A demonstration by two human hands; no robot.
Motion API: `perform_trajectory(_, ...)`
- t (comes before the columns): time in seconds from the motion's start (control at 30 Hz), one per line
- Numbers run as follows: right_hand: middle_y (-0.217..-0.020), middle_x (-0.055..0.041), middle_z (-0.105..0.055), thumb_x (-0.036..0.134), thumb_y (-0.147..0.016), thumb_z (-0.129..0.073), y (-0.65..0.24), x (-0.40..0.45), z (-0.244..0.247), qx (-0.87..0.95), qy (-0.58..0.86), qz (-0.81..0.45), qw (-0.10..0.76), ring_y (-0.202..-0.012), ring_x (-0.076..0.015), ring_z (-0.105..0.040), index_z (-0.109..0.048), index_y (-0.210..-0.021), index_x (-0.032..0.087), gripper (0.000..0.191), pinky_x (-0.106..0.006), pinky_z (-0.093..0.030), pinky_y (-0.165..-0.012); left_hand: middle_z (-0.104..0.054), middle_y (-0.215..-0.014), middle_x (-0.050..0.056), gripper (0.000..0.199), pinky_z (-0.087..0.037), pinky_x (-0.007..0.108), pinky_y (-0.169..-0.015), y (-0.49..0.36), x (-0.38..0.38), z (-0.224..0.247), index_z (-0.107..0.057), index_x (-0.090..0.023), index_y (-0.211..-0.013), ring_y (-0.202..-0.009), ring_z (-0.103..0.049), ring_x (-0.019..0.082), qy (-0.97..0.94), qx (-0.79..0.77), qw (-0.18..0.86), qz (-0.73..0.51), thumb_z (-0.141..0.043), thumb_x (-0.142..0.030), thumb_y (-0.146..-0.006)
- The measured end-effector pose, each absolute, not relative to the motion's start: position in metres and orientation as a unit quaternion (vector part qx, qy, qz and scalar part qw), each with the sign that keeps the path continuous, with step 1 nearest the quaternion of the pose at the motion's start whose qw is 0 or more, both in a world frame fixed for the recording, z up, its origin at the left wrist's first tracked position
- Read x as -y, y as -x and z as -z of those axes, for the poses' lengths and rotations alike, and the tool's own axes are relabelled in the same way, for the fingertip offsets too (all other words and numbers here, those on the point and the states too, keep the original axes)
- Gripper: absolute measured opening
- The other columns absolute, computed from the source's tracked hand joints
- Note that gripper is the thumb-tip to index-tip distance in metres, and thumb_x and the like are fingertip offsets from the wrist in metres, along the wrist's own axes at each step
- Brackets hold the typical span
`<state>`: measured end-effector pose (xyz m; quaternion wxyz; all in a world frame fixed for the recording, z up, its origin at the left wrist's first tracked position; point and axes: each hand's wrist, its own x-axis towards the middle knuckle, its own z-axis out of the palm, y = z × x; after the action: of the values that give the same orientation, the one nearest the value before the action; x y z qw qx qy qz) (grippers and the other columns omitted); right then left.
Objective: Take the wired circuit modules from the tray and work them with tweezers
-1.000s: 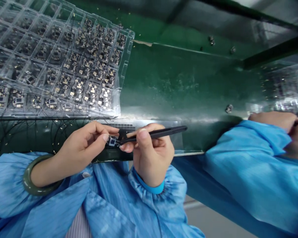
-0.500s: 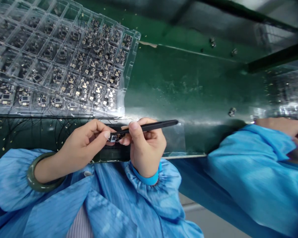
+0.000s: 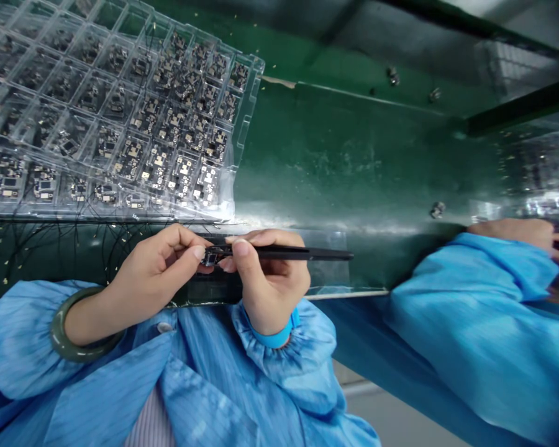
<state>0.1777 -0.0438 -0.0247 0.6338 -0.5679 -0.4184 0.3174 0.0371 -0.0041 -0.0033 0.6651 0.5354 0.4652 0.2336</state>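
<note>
Between the thumb and fingers of my left hand (image 3: 161, 270) is a small circuit board (image 3: 209, 256), pinched by its left end. My right hand (image 3: 272, 276) grips black tweezers (image 3: 302, 252), which lie almost level with their back end pointing right. The tweezers' tips reach the board, but their exact contact is too small to make out. Both hands are close together above the front edge of the green table (image 3: 317, 155). Behind them stands a clear plastic tray (image 3: 230, 208) whose compartments hold many similar boards.
Thin black wires (image 3: 107, 239) lie along the tray's front. A clear sheet (image 3: 330, 261) is under and right of my right hand. Small metallic parts (image 3: 437, 210) are scattered to the right. A co-worker's blue sleeve (image 3: 475, 298) and hand (image 3: 512, 233) are at far right.
My right hand has turned, so the tweezers' back end has dropped from tilted upward to about level and shifted right. The left hand keeps its pinch on the board.
</note>
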Motion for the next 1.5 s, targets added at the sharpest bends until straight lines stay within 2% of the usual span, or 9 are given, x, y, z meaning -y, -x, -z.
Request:
perform_trajectory(0.17,-0.081,0.0023,-0.064,0.013,-0.078,-0.067,-0.18,0.046,0.026,0.512,0.548,-0.239,0.617,-0.07,-0.0127,-0.067,-0.055,-0.091,0.025,0.021,-0.028,-0.057,-0.063,-0.067,-0.077,0.0,0.012,-0.052,0.019,-0.064,-0.036,0.004,0.003,-0.059,-0.016,-0.085,-0.071,-0.063,0.01,-0.572,-0.473,0.627,-0.238,-0.053,-0.025,-0.088)
perform_trajectory(0.27,-0.078,0.0011,-0.064,0.02,-0.085,-0.059,-0.186,0.044,0.021,0.5,0.554,-0.212,0.631,-0.071,-0.014,-0.065,-0.055,-0.086,0.024,0.006,-0.032,-0.056,-0.067,-0.069,-0.084,0.002,0.013,-0.05,0.019,-0.065,-0.036,0.003,0.001,-0.061,-0.016,-0.089,-0.075,-0.063,0.01,-0.585,-0.465,0.621,-0.237,-0.052,-0.025,-0.089)
perform_trajectory(0.37,-0.085,-0.0023,-0.065,0.028,-0.094,-0.042,-0.194,0.045,0.015,0.447,0.597,-0.195,0.636,-0.071,-0.0144,-0.063,-0.054,-0.082,0.023,0.018,-0.034,-0.054,-0.067,-0.069,-0.091,0.002,0.016,-0.049,0.02,-0.063,-0.035,0.004,0.001,-0.061,-0.018,-0.095,-0.071,-0.063,0.01,-0.578,-0.465,0.627,-0.238,-0.049,-0.028,-0.091)
perform_trajectory(0.6,-0.071,0.0024,-0.066,0.024,-0.086,-0.059,-0.195,0.048,0.014,0.567,0.624,-0.301,0.446,-0.063,-0.0107,-0.062,-0.061,-0.084,0.021,0.004,-0.023,-0.051,-0.06,-0.053,-0.058,-0.006,0.012,-0.04,0.019,-0.053,-0.032,0.005,0.005,-0.056,-0.019,-0.089,-0.053,-0.049,0.007,-0.587,-0.453,0.62,-0.258,-0.049,-0.028,-0.092)
perform_trajectory(0.8,-0.07,0.0023,-0.067,0.017,-0.086,-0.058,-0.188,0.046,0.008,0.646,0.564,-0.226,0.462,-0.06,-0.0091,-0.061,-0.059,-0.082,0.021,0.006,-0.021,-0.049,-0.057,-0.057,-0.071,-0.003,0.012,-0.038,0.017,-0.047,-0.031,0.008,0.007,-0.052,-0.019,-0.078,-0.052,-0.045,0.005,-0.575,-0.439,0.619,-0.308,-0.055,-0.025,-0.088)
perform_trajectory(0.9,-0.068,0.0025,-0.067,0.015,-0.085,-0.059,-0.19,0.047,0.006,0.683,0.534,-0.168,0.469,-0.058,-0.0091,-0.061,-0.058,-0.085,0.02,0.006,-0.021,-0.049,-0.055,-0.06,-0.075,-0.004,0.005,-0.04,0.016,-0.047,-0.029,0.01,0.009,-0.051,-0.021,-0.09,-0.053,-0.049,0.005,-0.599,-0.402,0.603,-0.341,-0.054,-0.019,-0.089)
perform_trajectory(1.0,-0.069,0.0016,-0.069,0.015,-0.085,-0.06,-0.191,0.048,0.006,0.699,0.519,-0.156,0.467,-0.059,-0.0101,-0.063,-0.058,-0.087,0.021,0.007,-0.021,-0.051,-0.055,-0.065,-0.082,-0.003,0.02,-0.045,0.018,-0.053,-0.026,0.008,0.009,-0.05,-0.024,-0.101,-0.06,-0.057,0.007,-0.669,-0.355,0.53,-0.382,-0.055,-0.011,-0.087)
perform_trajectory(1.17,-0.07,-0.0014,-0.07,0.014,-0.083,-0.062,-0.191,0.05,0.002,0.73,0.497,-0.162,0.441,-0.058,-0.0127,-0.064,-0.058,-0.089,0.021,0.01,-0.023,-0.052,-0.053,-0.068,-0.083,0.002,0.013,-0.049,0.025,-0.07,-0.016,0.001,0.005,-0.059,-0.021,-0.093,-0.078,-0.063,0.014,-0.792,-0.339,0.42,-0.285,-0.049,-0.014,-0.09)
perform_trajectory(1.5,-0.089,-0.0054,-0.07,0.007,-0.075,-0.067,-0.183,0.043,-0.024,0.685,0.457,-0.319,0.47,-0.081,-0.0146,-0.068,-0.066,-0.099,0.02,0.027,-0.024,-0.058,-0.068,-0.061,-0.072,-0.001,0.016,-0.045,0.021,-0.063,0.001,-0.004,-0.009,-0.054,-0.019,-0.083,-0.066,-0.058,0.01,-0.728,-0.328,0.524,-0.295,-0.042,-0.022,-0.094)
